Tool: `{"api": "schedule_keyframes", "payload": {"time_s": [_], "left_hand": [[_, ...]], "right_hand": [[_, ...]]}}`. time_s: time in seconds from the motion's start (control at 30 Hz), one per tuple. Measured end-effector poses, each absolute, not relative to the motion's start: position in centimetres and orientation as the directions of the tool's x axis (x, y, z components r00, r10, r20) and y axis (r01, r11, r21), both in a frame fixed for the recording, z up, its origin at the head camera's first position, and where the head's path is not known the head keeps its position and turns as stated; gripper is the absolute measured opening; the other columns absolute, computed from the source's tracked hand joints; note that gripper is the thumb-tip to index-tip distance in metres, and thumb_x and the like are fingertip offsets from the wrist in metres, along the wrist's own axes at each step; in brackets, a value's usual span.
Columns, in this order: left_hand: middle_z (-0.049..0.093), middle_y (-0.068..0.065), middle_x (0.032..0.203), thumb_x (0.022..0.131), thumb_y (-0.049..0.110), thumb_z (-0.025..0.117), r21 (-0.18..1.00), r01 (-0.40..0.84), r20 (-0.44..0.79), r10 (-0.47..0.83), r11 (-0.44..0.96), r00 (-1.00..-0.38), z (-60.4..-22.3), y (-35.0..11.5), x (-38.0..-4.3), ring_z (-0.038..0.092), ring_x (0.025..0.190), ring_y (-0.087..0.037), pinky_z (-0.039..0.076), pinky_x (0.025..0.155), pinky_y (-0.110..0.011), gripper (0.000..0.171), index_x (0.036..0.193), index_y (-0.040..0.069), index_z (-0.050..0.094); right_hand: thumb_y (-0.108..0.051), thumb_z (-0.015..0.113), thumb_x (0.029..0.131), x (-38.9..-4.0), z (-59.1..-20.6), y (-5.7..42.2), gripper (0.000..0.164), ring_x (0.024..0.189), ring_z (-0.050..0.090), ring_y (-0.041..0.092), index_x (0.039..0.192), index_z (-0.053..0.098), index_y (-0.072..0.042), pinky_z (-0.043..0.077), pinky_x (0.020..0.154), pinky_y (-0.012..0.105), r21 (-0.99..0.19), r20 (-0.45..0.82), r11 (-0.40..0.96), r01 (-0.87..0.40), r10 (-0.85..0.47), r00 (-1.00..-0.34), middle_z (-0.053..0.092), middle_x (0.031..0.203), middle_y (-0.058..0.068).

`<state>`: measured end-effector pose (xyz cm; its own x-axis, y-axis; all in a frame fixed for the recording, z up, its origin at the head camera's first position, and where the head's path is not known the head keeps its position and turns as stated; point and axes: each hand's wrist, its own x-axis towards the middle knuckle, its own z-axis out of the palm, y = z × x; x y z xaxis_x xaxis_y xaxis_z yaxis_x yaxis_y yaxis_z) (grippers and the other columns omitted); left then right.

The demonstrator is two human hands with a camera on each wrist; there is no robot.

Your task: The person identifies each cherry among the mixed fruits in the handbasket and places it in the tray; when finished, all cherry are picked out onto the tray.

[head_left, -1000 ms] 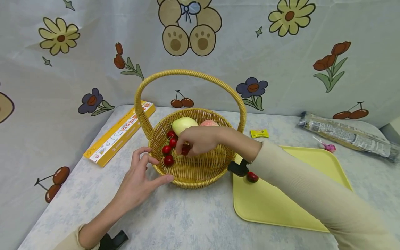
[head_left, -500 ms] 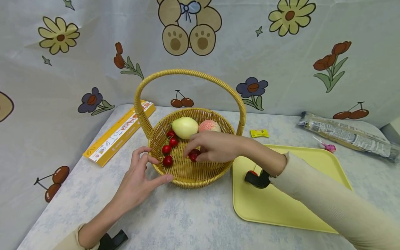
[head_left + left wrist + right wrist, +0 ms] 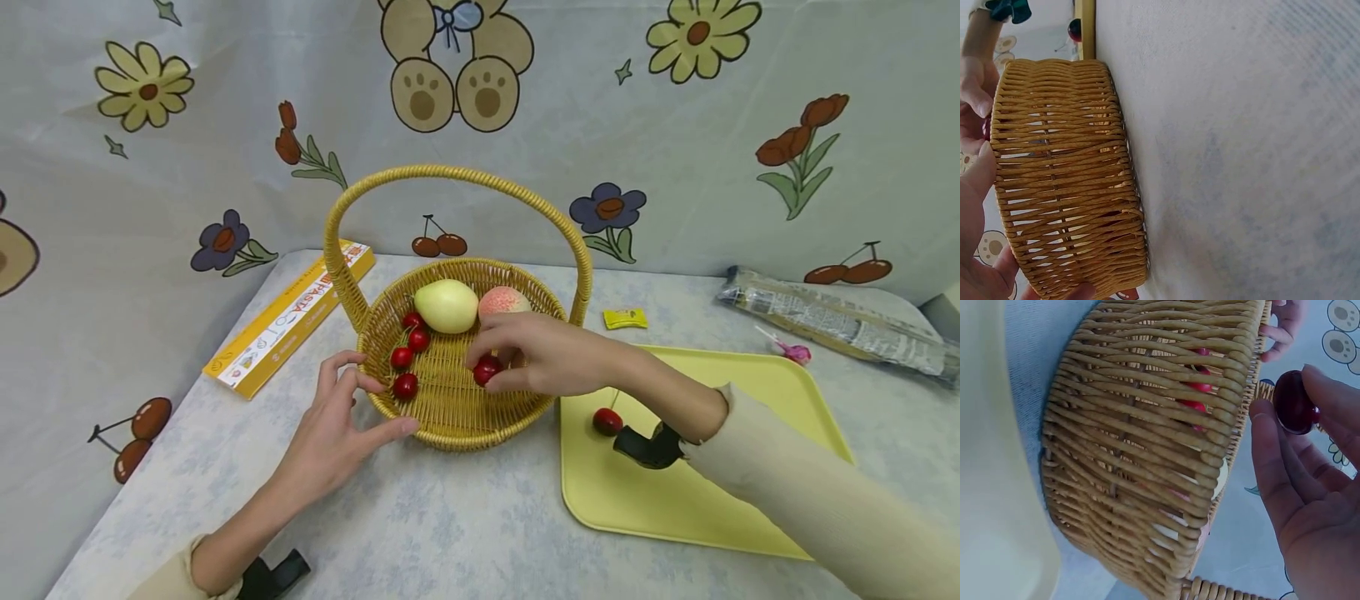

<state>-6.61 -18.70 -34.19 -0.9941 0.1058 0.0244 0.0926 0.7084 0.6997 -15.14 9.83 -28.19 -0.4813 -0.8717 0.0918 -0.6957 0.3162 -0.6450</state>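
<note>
Head view: basket upright, handle spanning left-right; right hand pinching cherry.

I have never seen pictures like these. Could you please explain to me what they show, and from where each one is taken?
No machine works here, only a person's left hand and right hand. The widest picture looks down from the head; the two others look from each wrist. The left hand rests on the rim of a wicker basket with four cherries and two larger fruits inside. The right hand pinches another cherry above it. The table also bears a yellow tray with one cherry, a pasta box and a lollipop.
</note>
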Motion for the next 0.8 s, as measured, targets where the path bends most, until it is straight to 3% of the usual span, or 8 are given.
{"api": "schedule_keyframes", "payload": {"time_s": [0.57, 0.8], "left_hand": [[0.024, -0.003, 0.149, 0.081, 0.051, 0.079, 0.705, 0.094, 0.026, 0.107, 0.703, -0.994, -34.2, -18.6, -6.7, 0.051, 0.114, -0.039, 0.048, 0.080, -0.051, 0.053, 0.106, 0.012, 0.053], [0.024, -0.002, 0.149, 0.080, 0.050, 0.079, 0.709, 0.085, 0.020, 0.101, 0.700, -0.995, -34.3, -18.6, -6.7, 0.050, 0.116, -0.039, 0.048, 0.081, -0.051, 0.054, 0.107, 0.011, 0.054]], "right_hand": [[-0.023, 0.070, 0.094, -10.9, -28.7, 16.4, 0.018, 0.089, 0.056, 0.008, 0.111, 0.065, -0.024, 0.052, 0.071, 0.027, -0.671, 0.129, 0.398, -0.626, -0.768, -0.627, 0.056, 0.104, -0.009], [-0.020, 0.074, 0.091, -9.3, -30.5, 20.0, 0.020, 0.084, 0.061, 0.006, 0.108, 0.063, -0.020, 0.052, 0.069, 0.027, -0.663, 0.136, 0.454, -0.595, -0.709, -0.692, 0.059, 0.099, -0.012]]}}
